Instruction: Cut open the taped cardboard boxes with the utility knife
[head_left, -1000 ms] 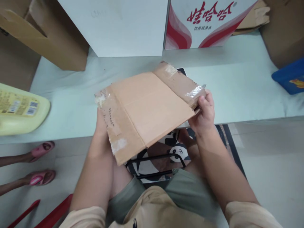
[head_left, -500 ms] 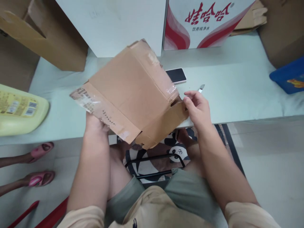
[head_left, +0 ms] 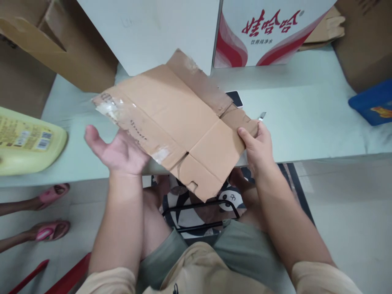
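Right grip (head_left: 259,149) pinches cardboard sheet (head_left: 180,118) edge | left grip (head_left: 118,153) spread beneath

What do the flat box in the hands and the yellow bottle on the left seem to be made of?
The flat box looks like brown corrugated cardboard, matte, with fold creases, torn edges and bits of glossy clear tape. The yellow bottle seems to be smooth plastic with a slight sheen; its label could be paper or film.
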`<state>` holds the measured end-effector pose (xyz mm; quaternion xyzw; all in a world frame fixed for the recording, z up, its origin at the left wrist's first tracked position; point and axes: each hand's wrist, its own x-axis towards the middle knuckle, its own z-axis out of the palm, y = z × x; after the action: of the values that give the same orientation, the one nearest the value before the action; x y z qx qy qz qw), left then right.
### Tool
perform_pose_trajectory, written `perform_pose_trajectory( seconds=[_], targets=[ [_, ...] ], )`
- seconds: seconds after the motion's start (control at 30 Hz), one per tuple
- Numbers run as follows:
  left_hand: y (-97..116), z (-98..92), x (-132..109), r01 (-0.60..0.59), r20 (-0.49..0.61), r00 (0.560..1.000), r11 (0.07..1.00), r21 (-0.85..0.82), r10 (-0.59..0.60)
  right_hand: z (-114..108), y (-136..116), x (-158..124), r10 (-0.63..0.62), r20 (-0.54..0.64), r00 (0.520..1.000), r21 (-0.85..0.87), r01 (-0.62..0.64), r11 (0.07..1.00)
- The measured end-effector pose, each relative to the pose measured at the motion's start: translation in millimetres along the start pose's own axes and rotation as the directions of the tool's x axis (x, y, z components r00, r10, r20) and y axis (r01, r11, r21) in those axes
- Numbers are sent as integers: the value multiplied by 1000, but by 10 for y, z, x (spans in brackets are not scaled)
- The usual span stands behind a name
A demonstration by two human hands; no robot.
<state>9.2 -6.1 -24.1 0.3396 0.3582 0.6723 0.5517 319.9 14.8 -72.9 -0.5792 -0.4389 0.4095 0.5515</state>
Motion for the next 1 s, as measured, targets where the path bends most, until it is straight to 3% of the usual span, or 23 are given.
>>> perform_pose_trajectory(
  seconds=[0.07,0.13,0.2,0.3,0.4,0.53,0.6,0.67,0.73,0.8,0.9,0.93,0.97,1.0],
  targets=[
    [-9,2,-1,41,-50,998,998,47,-39,12,-31,-5,-54,-41,998,24,55,998],
    [-33,-34,28,73,-143,988,994,86,-61,34,-82,-33,-70,3,998,151,68,986],
    [-55,-91,70,77,-199,978,994,82,-59,60,-134,-95,-29,164,986,267,-16,964],
    [-63,-169,121,59,-197,979,996,73,-43,100,-180,-226,123,399,909,237,-232,943],
    [-31,-184,130,84,-164,984,995,59,-73,141,-212,-334,257,410,875,176,-352,919],
    [55,-107,103,144,-70,986,987,-70,-149,120,-315,-365,241,274,931,214,-304,929],
    [89,-64,98,182,-67,979,975,-131,-191,2,-387,-340,169,119,978,261,-195,945],
    [102,-33,100,212,-90,969,962,-171,-230,-221,-462,-309,98,-117,988,307,-57,950],
    [95,-14,100,232,-95,963,952,-202,-254,-532,-539,-290,51,-355,933,319,70,945],
    [81,-3,95,276,-70,952,936,-220,-297,-886,-615,-284,13,-539,842,262,153,953],
    [76,9,83,341,-46,931,906,-249,-363,-1418,-722,-202,-62,-727,684,117,213,970],
    [83,15,82,350,-47,926,900,-259,-374,-1586,-761,-112,-106,-752,650,58,226,972],
    [92,23,84,353,-51,924,897,-266,-379,-1746,-805,28,-155,-718,679,3,226,974],
    [103,32,89,352,-58,923,897,-269,-380,-1892,-858,222,-222,-635,740,-95,210,973]
  ],
)
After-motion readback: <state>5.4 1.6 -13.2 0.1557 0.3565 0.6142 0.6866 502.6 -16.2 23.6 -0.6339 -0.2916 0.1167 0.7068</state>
